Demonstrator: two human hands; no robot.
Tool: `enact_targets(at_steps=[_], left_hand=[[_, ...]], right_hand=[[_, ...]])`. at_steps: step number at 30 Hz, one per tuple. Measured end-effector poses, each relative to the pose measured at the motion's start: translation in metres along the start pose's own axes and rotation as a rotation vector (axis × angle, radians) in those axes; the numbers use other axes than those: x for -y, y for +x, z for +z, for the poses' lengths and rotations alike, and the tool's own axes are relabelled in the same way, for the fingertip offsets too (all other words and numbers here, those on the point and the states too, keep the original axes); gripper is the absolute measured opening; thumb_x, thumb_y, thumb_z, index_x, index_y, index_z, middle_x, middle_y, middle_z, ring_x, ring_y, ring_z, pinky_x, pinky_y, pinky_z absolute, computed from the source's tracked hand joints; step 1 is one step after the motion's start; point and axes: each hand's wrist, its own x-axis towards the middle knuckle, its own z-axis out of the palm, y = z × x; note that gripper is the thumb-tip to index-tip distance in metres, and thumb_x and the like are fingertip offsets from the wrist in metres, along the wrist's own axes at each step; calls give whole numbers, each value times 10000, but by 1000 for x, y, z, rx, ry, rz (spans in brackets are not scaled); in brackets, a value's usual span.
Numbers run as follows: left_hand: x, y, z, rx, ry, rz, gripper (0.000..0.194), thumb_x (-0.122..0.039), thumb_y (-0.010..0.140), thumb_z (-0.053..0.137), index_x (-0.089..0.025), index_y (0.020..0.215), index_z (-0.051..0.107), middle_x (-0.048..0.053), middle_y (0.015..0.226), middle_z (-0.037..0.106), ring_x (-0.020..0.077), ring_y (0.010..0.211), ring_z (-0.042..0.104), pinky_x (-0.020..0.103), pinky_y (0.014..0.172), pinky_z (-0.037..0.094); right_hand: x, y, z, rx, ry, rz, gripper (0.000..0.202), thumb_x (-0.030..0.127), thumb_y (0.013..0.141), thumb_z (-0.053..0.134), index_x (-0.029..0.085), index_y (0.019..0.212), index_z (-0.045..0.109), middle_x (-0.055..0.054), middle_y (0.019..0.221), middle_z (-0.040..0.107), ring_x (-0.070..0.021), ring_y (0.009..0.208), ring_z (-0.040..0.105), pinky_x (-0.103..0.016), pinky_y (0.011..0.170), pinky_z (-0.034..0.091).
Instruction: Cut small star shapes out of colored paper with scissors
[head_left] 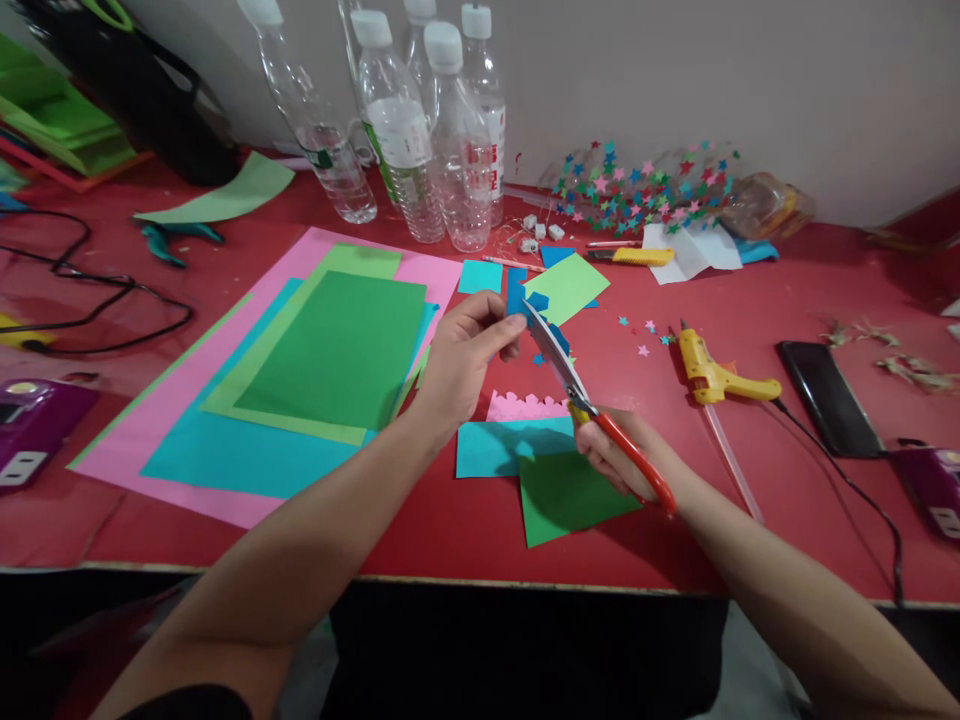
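Observation:
My left hand [474,345] pinches a small piece of dark blue paper [516,288] between thumb and fingers, above the table. In my right hand [611,445] is a pair of scissors [559,355] with red and yellow handles. Its blades point up and to the left and reach the edge of the blue paper. Below the hands lie a pink strip with a notched edge [517,406], a light blue sheet [487,448] and a green sheet [577,500]. Small paper stars [643,350] lie loose to the right of the blades.
Stacked coloured sheets [337,350] cover the left of the red table [420,535]. Plastic bottles [457,150] stand by the wall, near a starry bundle [645,190]. A yellow glue gun [720,375], a phone [829,400] and a yellow cutter knife [634,256] lie to the right.

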Motion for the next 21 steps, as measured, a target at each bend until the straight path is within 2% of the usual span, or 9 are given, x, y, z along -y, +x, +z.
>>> enact_targets(at_steps=[5, 13, 21], left_hand=[[-3, 0, 0, -9, -4, -6, 147, -191, 743, 642, -185, 651, 529, -43, 564, 512, 71, 530, 470, 217, 545, 396], [-3, 0, 0, 48, 7, -2, 142, -195, 747, 646, -188, 652, 540, -48, 560, 502, 69, 534, 472, 213, 553, 408], [-1, 0, -2, 55, 11, 9, 118, -198, 746, 651, -189, 665, 566, -46, 570, 514, 68, 539, 479, 209, 553, 412]], right_hand=[[1, 0, -3, -15, -62, -52, 435, 605, 827, 463, 217, 655, 369, 83, 436, 349, -61, 348, 307, -217, 366, 225], [-4, 2, -3, -4, -24, -93, 509, 712, 802, 449, 214, 701, 405, 90, 415, 346, -71, 346, 305, -234, 380, 241], [0, 0, -3, -34, -46, -81, 458, 640, 816, 469, 220, 661, 372, 81, 445, 347, -68, 362, 309, -225, 379, 217]])
